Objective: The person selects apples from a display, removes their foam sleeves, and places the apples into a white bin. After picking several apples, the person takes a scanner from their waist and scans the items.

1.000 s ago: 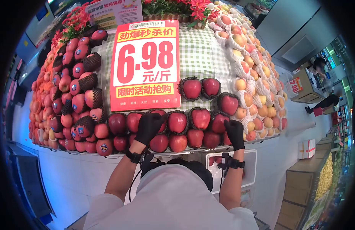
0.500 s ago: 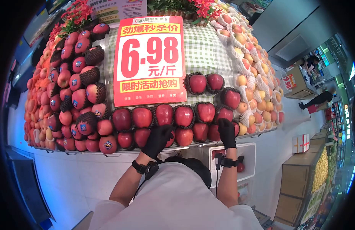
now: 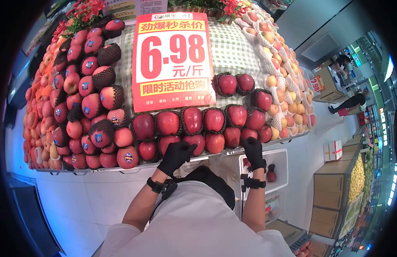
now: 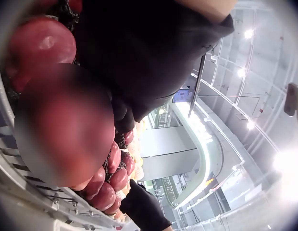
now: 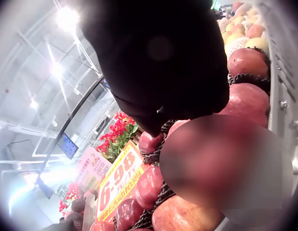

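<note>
Both hands wear black gloves and are at the front edge of a fruit stand. My left hand (image 3: 177, 158) overlaps the lower front row in the head view, by a red apple (image 3: 168, 141), its fingers loosely bent and no fruit visible in them. My right hand (image 3: 253, 152) is further right, its fingertips right at another red apple (image 3: 249, 132); I cannot tell whether it grips this one. Just above, a row of dark red apples (image 3: 214, 120) stands upright in black foam nets. In both wrist views the gloves hide much of the fingers, and a blurred patch covers the nearest fruit.
A red price sign (image 3: 172, 62) lies on green checked cloth (image 3: 233, 47). Netted red apples (image 3: 92, 106) are piled left, paler fruit in white nets (image 3: 288, 90) right. Below the metal edge stands a white foam box (image 3: 282, 171) with an apple (image 3: 271, 174) inside.
Both hands have come down from the upper apple row toward the stand's front edge. The upper-row apple that the left hand partly covered now shows fully. The head view has shifted slightly.
</note>
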Available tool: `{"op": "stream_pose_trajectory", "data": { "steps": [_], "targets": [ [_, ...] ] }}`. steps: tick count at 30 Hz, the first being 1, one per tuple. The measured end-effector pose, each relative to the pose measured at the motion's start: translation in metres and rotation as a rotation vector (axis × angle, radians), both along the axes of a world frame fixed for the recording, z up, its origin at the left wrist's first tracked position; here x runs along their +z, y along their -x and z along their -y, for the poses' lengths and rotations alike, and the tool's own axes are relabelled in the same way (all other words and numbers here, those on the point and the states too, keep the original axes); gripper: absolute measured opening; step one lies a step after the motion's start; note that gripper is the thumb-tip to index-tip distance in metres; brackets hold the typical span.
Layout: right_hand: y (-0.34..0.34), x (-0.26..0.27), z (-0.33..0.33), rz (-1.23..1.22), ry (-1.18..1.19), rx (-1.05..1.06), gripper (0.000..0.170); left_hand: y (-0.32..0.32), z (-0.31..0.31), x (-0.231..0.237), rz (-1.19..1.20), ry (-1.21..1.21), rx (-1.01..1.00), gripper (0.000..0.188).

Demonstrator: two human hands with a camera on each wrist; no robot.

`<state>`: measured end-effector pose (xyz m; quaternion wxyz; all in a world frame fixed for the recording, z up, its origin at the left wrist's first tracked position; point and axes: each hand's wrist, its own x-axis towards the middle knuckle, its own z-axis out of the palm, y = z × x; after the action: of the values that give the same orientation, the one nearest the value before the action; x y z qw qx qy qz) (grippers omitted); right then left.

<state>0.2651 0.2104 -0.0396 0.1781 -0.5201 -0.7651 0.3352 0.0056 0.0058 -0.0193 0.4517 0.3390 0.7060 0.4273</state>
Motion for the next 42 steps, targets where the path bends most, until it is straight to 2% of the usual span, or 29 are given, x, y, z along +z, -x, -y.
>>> {"op": "stream_pose_trajectory", "data": {
  "steps": [3, 8, 13, 16, 19, 20, 24, 27, 28, 31, 32, 34, 35, 37, 39, 40, 42],
  "targets": [
    [0.001, 0.003, 0.011, -0.002, 0.030, 0.008, 0.035, 0.006, 0.010, -0.010, -0.028, 0.001, 0.039, 0.039],
    [0.001, 0.006, 0.027, -0.039, 0.073, 0.005, 0.034, 0.013, 0.022, -0.031, 0.007, -0.027, 0.042, 0.040],
    [0.000, 0.004, 0.041, -0.109, 0.092, 0.009, 0.035, 0.005, 0.024, -0.023, 0.060, 0.035, 0.051, 0.044],
    [0.000, 0.012, 0.050, -0.055, 0.106, -0.084, 0.026, 0.000, 0.023, -0.035, 0.170, 0.076, 0.026, 0.047],
    [-0.023, -0.019, 0.037, 0.248, -0.044, 0.255, 0.013, -0.004, 0.023, -0.046, 0.193, -0.035, -0.059, 0.047],
    [-0.035, -0.027, 0.035, 0.234, 0.037, 0.295, 0.013, -0.006, 0.022, -0.050, 0.155, -0.046, -0.083, 0.047],
    [-0.053, -0.033, 0.039, 0.089, 0.060, 0.323, 0.013, -0.012, 0.014, -0.059, 0.083, -0.040, -0.194, 0.046],
    [-0.076, -0.031, 0.038, 0.006, 0.586, 0.144, 0.015, -0.025, 0.002, -0.054, 0.123, 0.024, -0.251, 0.040],
    [-0.090, -0.049, 0.034, 0.119, 0.467, 0.301, 0.016, -0.032, -0.002, -0.049, 0.142, 0.051, -0.264, 0.037],
    [-0.118, -0.044, 0.033, -0.174, 0.852, 0.024, 0.017, -0.055, -0.017, -0.031, -0.021, 0.095, -0.309, 0.048],
    [-0.129, -0.038, 0.035, -0.138, 0.849, -0.041, 0.017, -0.062, -0.022, -0.025, 0.072, 0.107, -0.297, 0.047],
    [-0.154, -0.051, 0.034, -0.032, 0.743, 0.053, 0.015, -0.076, -0.028, -0.012, 0.261, 0.138, -0.269, 0.044],
    [-0.167, -0.060, 0.033, 0.023, 0.687, 0.100, 0.015, -0.082, -0.032, -0.005, 0.235, 0.150, -0.277, 0.043],
    [-0.183, -0.057, 0.034, 0.076, 0.748, 0.075, 0.012, -0.092, -0.041, 0.005, 0.185, 0.169, -0.287, 0.039],
    [-0.203, -0.066, 0.036, 0.122, 0.769, 0.059, 0.015, -0.100, -0.047, -0.008, 0.170, 0.128, -0.302, 0.034],
    [-0.211, -0.073, 0.041, 0.140, 0.585, 0.104, 0.018, -0.107, -0.049, -0.012, 0.165, 0.108, -0.307, 0.032],
    [-0.229, -0.082, 0.041, 0.118, 0.505, 0.011, 0.014, -0.121, -0.055, -0.014, 0.178, 0.116, -0.303, 0.026]
  ]
}}
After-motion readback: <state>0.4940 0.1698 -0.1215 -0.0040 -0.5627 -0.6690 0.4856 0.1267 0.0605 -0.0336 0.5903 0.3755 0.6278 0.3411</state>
